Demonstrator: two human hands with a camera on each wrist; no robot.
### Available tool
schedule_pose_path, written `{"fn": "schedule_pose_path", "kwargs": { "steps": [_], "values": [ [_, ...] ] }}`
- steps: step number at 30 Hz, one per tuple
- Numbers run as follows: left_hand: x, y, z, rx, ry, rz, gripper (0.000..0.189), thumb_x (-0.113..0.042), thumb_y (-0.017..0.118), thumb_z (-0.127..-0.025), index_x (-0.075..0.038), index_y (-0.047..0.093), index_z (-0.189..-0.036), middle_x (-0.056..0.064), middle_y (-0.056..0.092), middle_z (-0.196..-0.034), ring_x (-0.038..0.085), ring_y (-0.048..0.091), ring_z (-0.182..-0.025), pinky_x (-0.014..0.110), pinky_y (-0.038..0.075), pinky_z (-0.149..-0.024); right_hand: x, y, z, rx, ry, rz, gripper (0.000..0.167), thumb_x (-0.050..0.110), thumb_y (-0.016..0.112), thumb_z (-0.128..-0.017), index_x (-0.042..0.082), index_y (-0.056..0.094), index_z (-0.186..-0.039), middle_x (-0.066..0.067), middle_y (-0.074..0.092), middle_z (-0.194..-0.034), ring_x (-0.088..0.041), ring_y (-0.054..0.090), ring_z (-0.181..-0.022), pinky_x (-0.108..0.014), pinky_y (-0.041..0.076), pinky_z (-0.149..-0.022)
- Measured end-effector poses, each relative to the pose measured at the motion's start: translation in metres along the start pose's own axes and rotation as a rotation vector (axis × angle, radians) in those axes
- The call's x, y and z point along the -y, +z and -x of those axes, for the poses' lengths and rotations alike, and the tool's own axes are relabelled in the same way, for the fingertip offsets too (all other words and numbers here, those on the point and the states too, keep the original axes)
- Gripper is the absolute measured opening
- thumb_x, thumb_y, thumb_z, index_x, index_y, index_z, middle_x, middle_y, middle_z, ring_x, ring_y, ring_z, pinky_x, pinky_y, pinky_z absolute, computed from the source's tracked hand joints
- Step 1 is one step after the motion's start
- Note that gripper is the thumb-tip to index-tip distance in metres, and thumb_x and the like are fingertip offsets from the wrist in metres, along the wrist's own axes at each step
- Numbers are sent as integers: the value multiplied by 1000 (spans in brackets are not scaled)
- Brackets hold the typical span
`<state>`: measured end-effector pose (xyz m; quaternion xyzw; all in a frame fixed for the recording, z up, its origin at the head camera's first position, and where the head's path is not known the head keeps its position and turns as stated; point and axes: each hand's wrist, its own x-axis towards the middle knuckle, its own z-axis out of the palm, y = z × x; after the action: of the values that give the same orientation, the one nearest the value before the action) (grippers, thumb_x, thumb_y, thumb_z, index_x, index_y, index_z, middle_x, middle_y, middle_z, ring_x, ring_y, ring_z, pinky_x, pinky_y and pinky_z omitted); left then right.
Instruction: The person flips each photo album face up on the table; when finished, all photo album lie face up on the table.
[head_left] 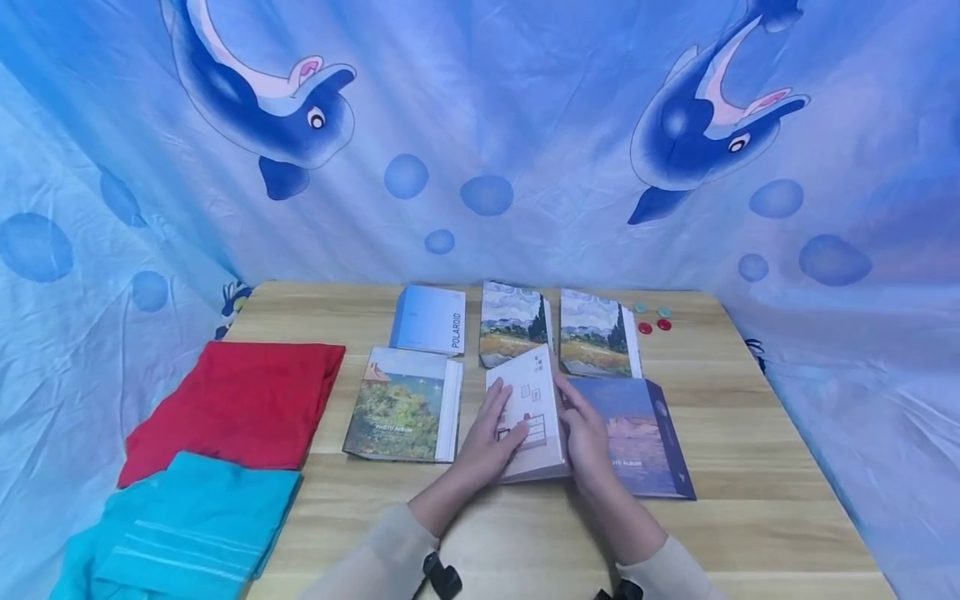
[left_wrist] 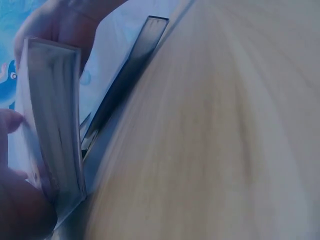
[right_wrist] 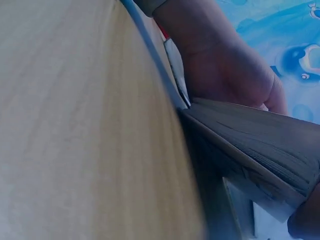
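Both hands hold a thick cream photo album [head_left: 534, 417], tilted up off the table, its cover printed with small line drawings. My left hand [head_left: 483, 446] grips its left side, thumb and fingers on the cover. Along the right edge, my right hand [head_left: 588, 437] holds it, some fingers hidden behind. The left wrist view shows the album's page block [left_wrist: 57, 110] edge-on between the hands; the right wrist view shows its pages [right_wrist: 265, 132] too. Just right of it lies a purple-blue photo album [head_left: 637, 433], partly covered by the right hand.
A garden-picture album [head_left: 397, 408] lies to the left. Behind are a blue Polaroid album [head_left: 427, 319] and two landscape-painting albums [head_left: 513, 321]. Small red and green discs [head_left: 654, 323] sit at back right. Folded red cloth [head_left: 232, 404] and turquoise cloth [head_left: 187, 525] cover the left side.
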<state>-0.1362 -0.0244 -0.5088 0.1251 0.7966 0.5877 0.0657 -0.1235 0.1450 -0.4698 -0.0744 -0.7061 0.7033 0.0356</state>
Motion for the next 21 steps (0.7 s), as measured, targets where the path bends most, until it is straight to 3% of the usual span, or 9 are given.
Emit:
{"fn": "schedule_pose_path", "kwargs": {
  "steps": [5, 8, 11, 13, 17, 21],
  "values": [
    [-3, 3, -1, -15, -13, 22, 78, -45, 61, -98, -15, 28, -161, 5, 10, -170, 32, 10, -155, 57, 13, -122, 2, -6, 0, 20, -6, 20, 56, -7, 45, -97, 12, 52, -149, -6, 43, -158, -28, 32, -149, -46, 22, -123],
    [-3, 7, -3, -19, -19, 74, 76, -43, 60, -99, -15, 28, -161, 8, 10, -170, 34, 9, -154, 58, 11, -122, 2, -8, 1, 32, 8, -82, 63, -7, 50, -97, 14, 40, -156, -4, 30, -165, -22, 25, -151, -36, 26, -121],
    [-3, 14, -4, -13, -1, 124, 71, -39, 57, -101, -13, 28, -161, 11, 13, -169, 36, 10, -154, 59, 10, -122, 3, -7, 3, 52, 23, -238, 75, -9, 52, -96, 14, 23, -162, -5, 17, -169, -23, 20, -153, -30, 38, -113],
    [-5, 19, -5, 2, 16, 157, 69, -37, 54, -102, -11, 27, -161, 13, 13, -169, 36, 11, -154, 59, 10, -122, 4, -7, 4, 57, 38, -283, 78, -8, 52, -97, 15, 19, -163, -5, 15, -169, -23, 21, -153, -26, 46, -106],
    [-11, 26, -7, 25, 57, 221, 66, -30, 45, -106, -4, 21, -161, 19, 12, -168, 39, 10, -153, 59, 9, -122, 8, -8, 5, 56, 36, -306, 71, -6, 46, -97, 12, 23, -162, -7, 21, -168, -28, 28, -150, -23, 52, -97],
    [-20, 23, -4, 34, 72, 299, 64, -27, 42, -106, -2, 20, -160, 22, 18, -166, 41, 19, -151, 60, 15, -121, 14, -10, 8, 76, 4, -272, 67, -7, 44, -93, 3, 31, -158, -15, 29, -164, -31, 30, -149, -20, 48, -101]
  ]
}}
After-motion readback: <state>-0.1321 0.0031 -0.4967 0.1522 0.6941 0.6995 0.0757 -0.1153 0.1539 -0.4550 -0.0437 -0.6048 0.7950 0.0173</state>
